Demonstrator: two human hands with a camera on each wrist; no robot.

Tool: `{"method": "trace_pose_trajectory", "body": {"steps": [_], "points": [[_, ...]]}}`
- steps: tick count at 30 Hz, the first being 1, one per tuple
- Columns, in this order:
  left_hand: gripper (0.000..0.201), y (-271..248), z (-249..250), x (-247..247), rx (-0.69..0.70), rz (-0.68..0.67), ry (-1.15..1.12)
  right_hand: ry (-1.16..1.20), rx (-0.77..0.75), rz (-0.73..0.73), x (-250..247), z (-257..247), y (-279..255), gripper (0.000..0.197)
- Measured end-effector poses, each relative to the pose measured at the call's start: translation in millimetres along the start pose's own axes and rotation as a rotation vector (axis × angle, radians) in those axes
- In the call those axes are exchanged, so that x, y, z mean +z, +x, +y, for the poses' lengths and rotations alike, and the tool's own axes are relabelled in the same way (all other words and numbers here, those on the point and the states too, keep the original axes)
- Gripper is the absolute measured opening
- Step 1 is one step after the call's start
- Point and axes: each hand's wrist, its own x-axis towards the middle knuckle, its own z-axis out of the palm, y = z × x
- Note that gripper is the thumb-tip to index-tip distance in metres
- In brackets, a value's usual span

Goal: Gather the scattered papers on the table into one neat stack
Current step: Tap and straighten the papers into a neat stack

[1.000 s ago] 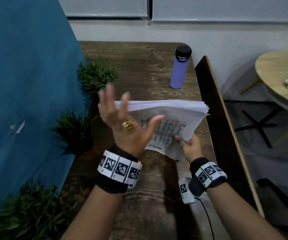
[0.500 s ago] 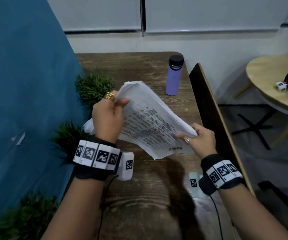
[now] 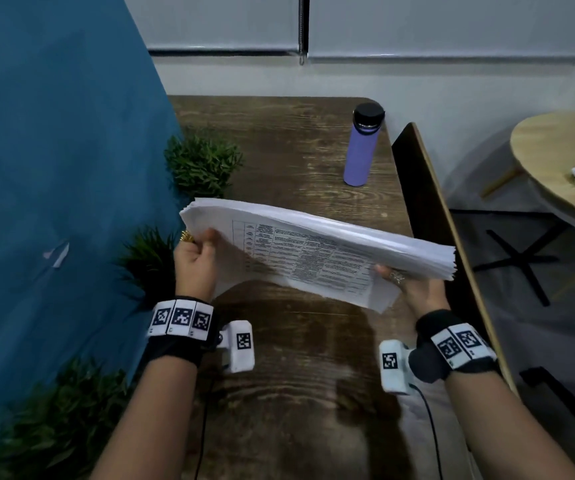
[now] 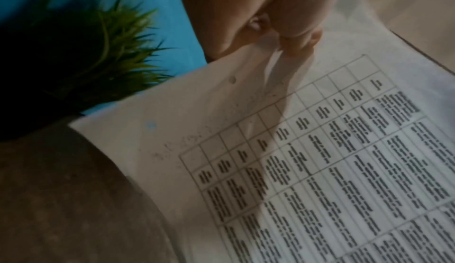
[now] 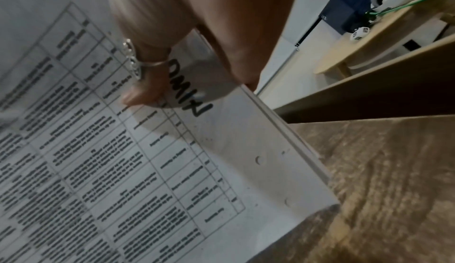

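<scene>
Two forearms wearing black wrist bands with square code tags are reaching up from the bottom of the head view. Both hands are holding one thick stack of printed papers in the air at mid frame, above the dark wooden table, with the printed table on its top sheet facing the camera. The left hand, left of centre, is pinching the stack's left end, thumb on top and fingers curled behind; the left wrist view is showing fingertips pressing the sheet's edge. The right hand, right of centre, is gripping the stack's right end, thumb lying on the printed sheet and the fingers wrapped under it. The stack is tilting, its left end sitting higher in the frame than its right. Along the left a blue wall is rising, with small green plants lining its foot. Farther back, in the upper right of the table, a purple bottle with a black cap is standing upright. At the far right edge a round pale table is showing.
</scene>
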Motion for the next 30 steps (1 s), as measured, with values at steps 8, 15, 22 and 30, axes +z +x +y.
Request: {"method": "trace_pose_trajectory", "body": {"steps": [8, 15, 22, 30], "points": [[0.032, -35.2, -57.0, 4.8, -0.139, -0.063, 0.292, -0.112, 0.033, -0.095, 6.0, 19.9, -2.8, 0.031], [0.036, -36.2, -53.2, 13.7, -0.117, 0.029, 0.113, -0.087, -0.049, -0.08, -5.3, 17.9, 7.8, 0.035], [0.038, -49.4, -86.1, 18.2, -0.29, -0.057, 0.127, -0.109, 0.049, -0.159, -14.7, 32.5, 11.0, 0.034], [0.037, -36.7, -42.1, 22.6, -0.022, 0.074, -0.132, -0.139, 0.087, -0.208, -23.4, 29.3, 16.4, 0.029]]}}
